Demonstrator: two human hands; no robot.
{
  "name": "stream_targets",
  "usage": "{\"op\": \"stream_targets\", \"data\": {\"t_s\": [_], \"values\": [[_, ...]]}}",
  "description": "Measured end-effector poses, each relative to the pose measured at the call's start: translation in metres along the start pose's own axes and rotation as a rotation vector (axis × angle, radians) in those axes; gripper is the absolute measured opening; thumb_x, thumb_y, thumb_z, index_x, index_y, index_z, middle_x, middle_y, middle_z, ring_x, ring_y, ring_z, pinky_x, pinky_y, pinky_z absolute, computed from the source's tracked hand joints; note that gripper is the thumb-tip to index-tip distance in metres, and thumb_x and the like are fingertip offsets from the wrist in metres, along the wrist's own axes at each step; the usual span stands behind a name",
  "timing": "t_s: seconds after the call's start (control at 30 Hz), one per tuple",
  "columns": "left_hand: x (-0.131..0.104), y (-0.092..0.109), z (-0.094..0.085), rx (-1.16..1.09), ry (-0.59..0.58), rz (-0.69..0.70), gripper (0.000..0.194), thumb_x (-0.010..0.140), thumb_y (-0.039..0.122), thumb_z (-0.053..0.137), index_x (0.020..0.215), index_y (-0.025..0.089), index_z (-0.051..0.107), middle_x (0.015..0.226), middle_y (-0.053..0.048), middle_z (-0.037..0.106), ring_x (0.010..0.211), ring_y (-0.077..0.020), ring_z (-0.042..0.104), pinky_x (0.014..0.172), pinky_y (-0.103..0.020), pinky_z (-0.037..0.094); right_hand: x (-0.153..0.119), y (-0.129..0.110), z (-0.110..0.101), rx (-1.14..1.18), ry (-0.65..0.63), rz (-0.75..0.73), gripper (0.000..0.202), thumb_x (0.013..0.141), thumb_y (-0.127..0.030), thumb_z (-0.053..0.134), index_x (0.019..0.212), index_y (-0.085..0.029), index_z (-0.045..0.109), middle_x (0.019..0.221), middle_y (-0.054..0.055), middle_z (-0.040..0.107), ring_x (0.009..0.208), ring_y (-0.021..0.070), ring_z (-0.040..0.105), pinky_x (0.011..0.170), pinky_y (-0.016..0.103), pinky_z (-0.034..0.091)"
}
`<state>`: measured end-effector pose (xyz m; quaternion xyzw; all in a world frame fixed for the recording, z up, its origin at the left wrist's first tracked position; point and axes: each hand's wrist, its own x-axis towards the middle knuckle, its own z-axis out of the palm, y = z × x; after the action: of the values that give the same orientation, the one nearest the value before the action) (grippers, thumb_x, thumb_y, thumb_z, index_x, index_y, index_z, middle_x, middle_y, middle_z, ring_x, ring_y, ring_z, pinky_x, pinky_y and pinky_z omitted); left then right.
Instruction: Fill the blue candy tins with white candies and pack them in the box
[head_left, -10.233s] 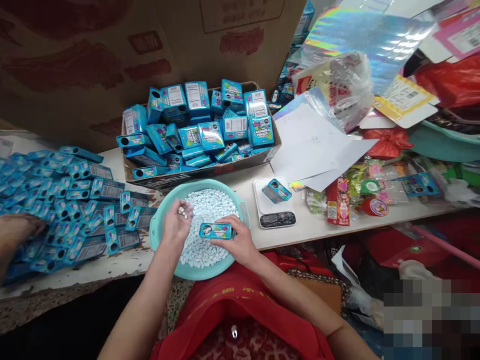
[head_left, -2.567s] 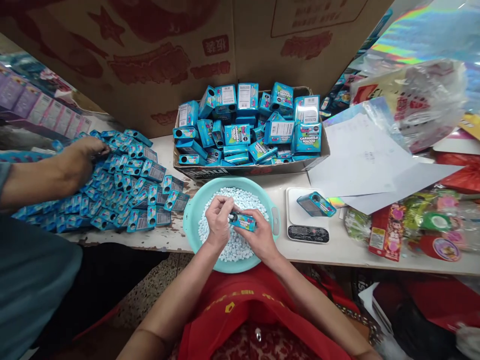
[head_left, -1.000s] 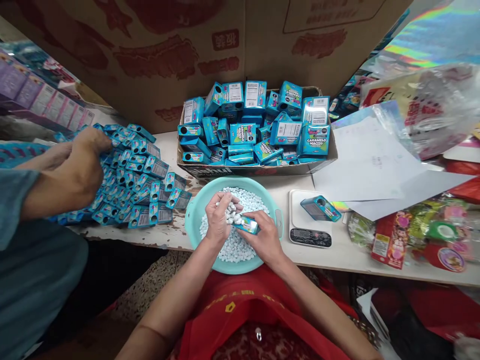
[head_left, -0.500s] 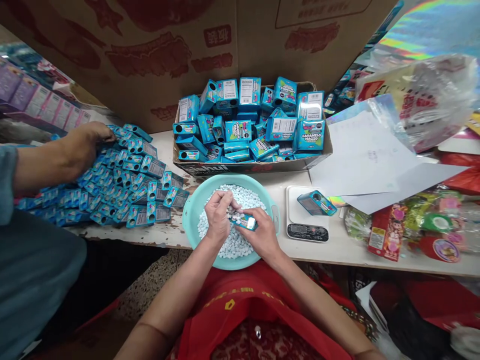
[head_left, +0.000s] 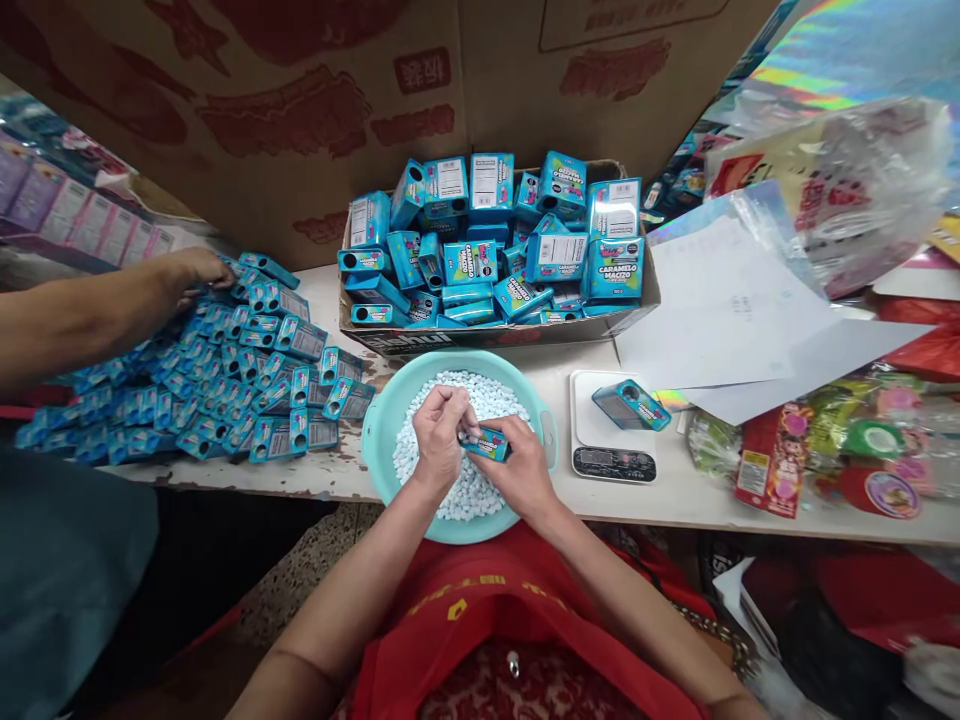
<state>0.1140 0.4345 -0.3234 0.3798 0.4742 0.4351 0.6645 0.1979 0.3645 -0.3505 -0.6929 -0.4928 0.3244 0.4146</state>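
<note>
Over a turquoise plastic basin (head_left: pixel 377 440) full of small pale candies (head_left: pixel 471 500), my right hand (head_left: pixel 523 468) grips a small blue candy box (head_left: pixel 489 444) lying on its side, its printed face up. My left hand (head_left: pixel 439 432) is closed with bunched fingertips around some of the candies, right against the left end of the box. The fingers partly hide that end. Right of the basin is a white digital scale (head_left: pixel 613 462), on which another blue candy box (head_left: pixel 631 404) lies tilted.
Behind the basin stands a carton (head_left: pixel 480 340) heaped with blue boxes. At left, a co-worker's hand (head_left: pixel 199 272) touches a large pile of blue boxes (head_left: pixel 225 380). White sheets (head_left: pixel 739 310) and bagged sweets (head_left: pixel 862 440) lie at right. A big cardboard box (head_left: pixel 300 120) walls off the back.
My left fingertips have closed in on the end of the candy box, and its printed face now shows more plainly. The co-worker's forearm at left has shifted upward.
</note>
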Motion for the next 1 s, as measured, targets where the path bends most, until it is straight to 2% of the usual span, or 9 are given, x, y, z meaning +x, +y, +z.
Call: {"op": "stream_targets", "data": {"t_s": [0.1,0.2,0.27,0.33,0.5,0.6,0.77,0.9,1.0], "values": [[0.002,0.008,0.0,-0.015,-0.029,-0.004,0.023,0.075,0.036,0.064,0.069,0.018,0.052,0.051,0.004,0.052,0.042,-0.0083,0.047,0.045,-0.021,0.037,0.001,0.001,-0.001,0.031,-0.022,-0.001,0.024,0.07,-0.02,0.069,0.093,-0.023,0.064,0.089,0.003,0.064,0.087,0.022,0.061,0.077,0.035,0.047],[0.015,0.009,-0.012,-0.025,0.049,0.07,0.024,0.076,0.037,0.061,0.067,0.018,0.051,0.052,0.004,0.051,0.045,-0.0095,0.048,0.05,-0.023,0.041,0.0,0.003,-0.007,0.095,0.012,-0.008,0.028,0.07,-0.022,0.071,0.097,-0.024,0.064,0.093,0.003,0.065,0.09,0.0217,0.061,0.079,0.035,0.048],[0.03,-0.001,-0.027,0.055,0.12,0.07,0.024,0.078,0.039,0.058,0.068,0.019,0.051,0.057,0.003,0.052,0.052,-0.0111,0.051,0.056,-0.025,0.043,-0.001,0.005,-0.013,0.112,0.041,-0.01,0.029,0.071,-0.024,0.072,0.099,-0.025,0.064,0.096,0.004,0.064,0.094,0.0221,0.061,0.082,0.037,0.048],[0.042,-0.021,-0.043,0.291,0.139,0.03,0.023,0.078,0.039,0.056,0.069,0.018,0.054,0.064,0.0,0.056,0.063,-0.0141,0.054,0.065,-0.027,0.046,0.0,0.008,-0.018,0.127,0.057,0.006,0.028,0.071,-0.027,0.072,0.098,-0.025,0.065,0.096,0.004,0.064,0.094,0.0223,0.061,0.083,0.038,0.049],[0.038,-0.08,-0.059,1.083,-0.135,0.093,0.011,0.077,0.023,0.053,0.084,0.02,0.061,0.099,-0.008,0.063,0.101,-0.0245,0.053,0.09,-0.037,0.038,0.002,0.017,-0.023,0.254,0.098,0.027,0.032,0.069,-0.032,0.075,0.099,-0.025,0.065,0.099,0.004,0.064,0.096,0.0214,0.061,0.087,0.037,0.049],[0.024,-0.094,-0.055,1.221,-0.221,0.063,0.01,0.071,0.022,0.058,0.082,0.021,0.059,0.095,-0.009,0.061,0.096,-0.0264,0.054,0.082,-0.035,0.039,0.002,0.021,-0.02,0.282,0.12,0.045,0.031,0.068,-0.033,0.076,0.096,-0.024,0.066,0.098,0.004,0.064,0.095,0.0212,0.061,0.087,0.038,0.049],[0.028,-0.082,-0.058,0.785,-0.069,-0.131,0.016,0.067,0.03,0.063,0.061,0.021,0.051,0.059,0.001,0.048,0.061,-0.0167,0.051,0.058,-0.025,0.035,0.001,0.023,-0.015,0.252,0.096,0.054,0.031,0.069,-0.033,0.074,0.097,-0.024,0.065,0.097,0.004,0.064,0.094,0.0213,0.061,0.084,0.037,0.05],[0.031,-0.045,-0.054,0.297,0.058,-0.297,0.025,0.069,0.041,0.06,0.064,0.018,0.051,0.053,0.004,0.043,0.041,-0.0078,0.035,0.042,-0.02,0.025,0.001,0.023,-0.014,0.169,0.113,0.036,0.029,0.071,-0.032,0.073,0.097,-0.024,0.064,0.096,0.004,0.063,0.093,0.0215,0.061,0.083,0.037,0.05],[0.025,-0.014,-0.039,-0.11,0.017,-0.334,0.022,0.064,0.037,0.063,0.068,0.018,0.052,0.053,0.004,0.045,0.039,-0.006,0.037,0.038,-0.019,0.024,0.002,0.019,-0.01,0.086,0.059,0.013,0.027,0.072,-0.027,0.07,0.098,-0.025,0.063,0.096,0.004,0.063,0.092,0.022,0.061,0.081,0.036,0.05]]}}
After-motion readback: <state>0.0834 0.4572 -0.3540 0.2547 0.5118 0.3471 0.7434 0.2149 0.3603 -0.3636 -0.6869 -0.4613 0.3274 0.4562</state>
